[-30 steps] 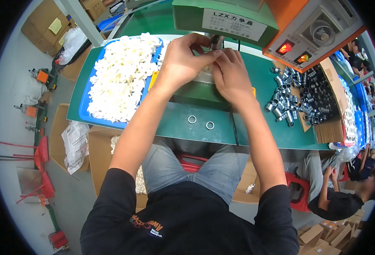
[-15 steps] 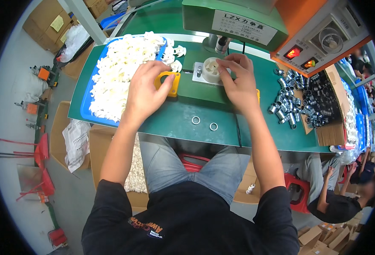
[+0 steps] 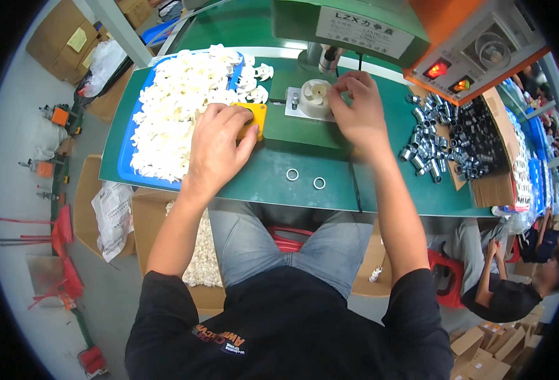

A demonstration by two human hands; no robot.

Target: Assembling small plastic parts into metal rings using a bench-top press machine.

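A green worktable (image 3: 263, 183) spreads before us in a busy workshop. Taking the round white holder (image 3: 317, 110) on the press as our clock's centre, we have a blue tray (image 3: 125, 158) of white plastic parts (image 3: 178, 114) at nine, a heap of metal fittings (image 3: 425, 142) at four and two loose metal rings (image 3: 293, 180) at six. The metal ram (image 3: 329, 60) stands toward twelve, and we judge the main danger to be there: should it drop while our right hand (image 3: 359, 113) is this close, fingertips could be pinched. A pale finned piece (image 3: 318, 93) sitting crooked could also be pressed askew. That piece lies in the holder, at nine o'clock from our right thumb and forefinger, which bend narrowly by the rim; we cannot tell whether they grip anything. Our left hand (image 3: 221, 149), at eight, is loosely curled at the yellow switch housing (image 3: 257, 120), thumb apart, with nothing visible in its grasp.
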